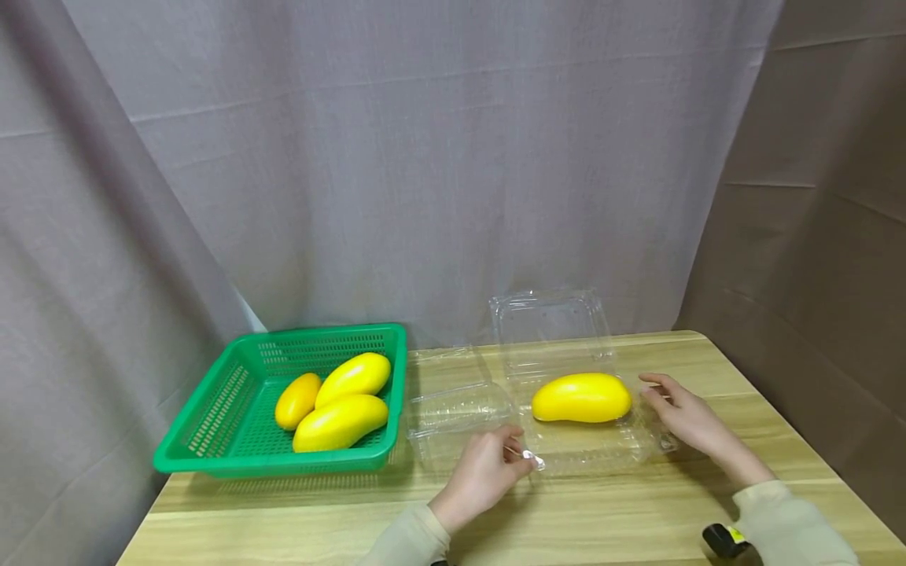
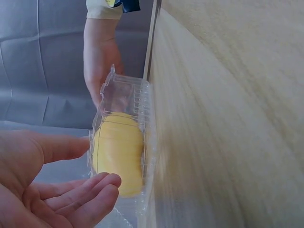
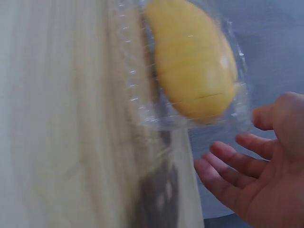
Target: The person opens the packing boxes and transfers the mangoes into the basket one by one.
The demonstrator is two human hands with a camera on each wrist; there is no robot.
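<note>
A yellow mango (image 1: pixel 582 398) lies in a clear plastic clamshell box (image 1: pixel 587 460) whose lid (image 1: pixel 552 326) stands raised at the back. By the front left corner of this box is my left hand (image 1: pixel 484 472); its thumb and fingers are spread apart at the box's side in the left wrist view. On the other side, my right hand (image 1: pixel 690 420) is near the box's right wall, fingers loosely bent. In the right wrist view, the right fingertips (image 3: pixel 221 156) are close to the box's end, with nothing gripped. The mango (image 3: pixel 194 61) shows through the clear wall there.
To the left, a green plastic basket (image 1: pixel 283 465) holds three mangoes, two yellow (image 1: pixel 354 376) and one more orange (image 1: pixel 297 401). Between basket and box lies another clear plastic container (image 1: pixel 460 409). Grey curtains (image 1: pixel 425 173) hang behind the wooden table (image 1: pixel 566 519).
</note>
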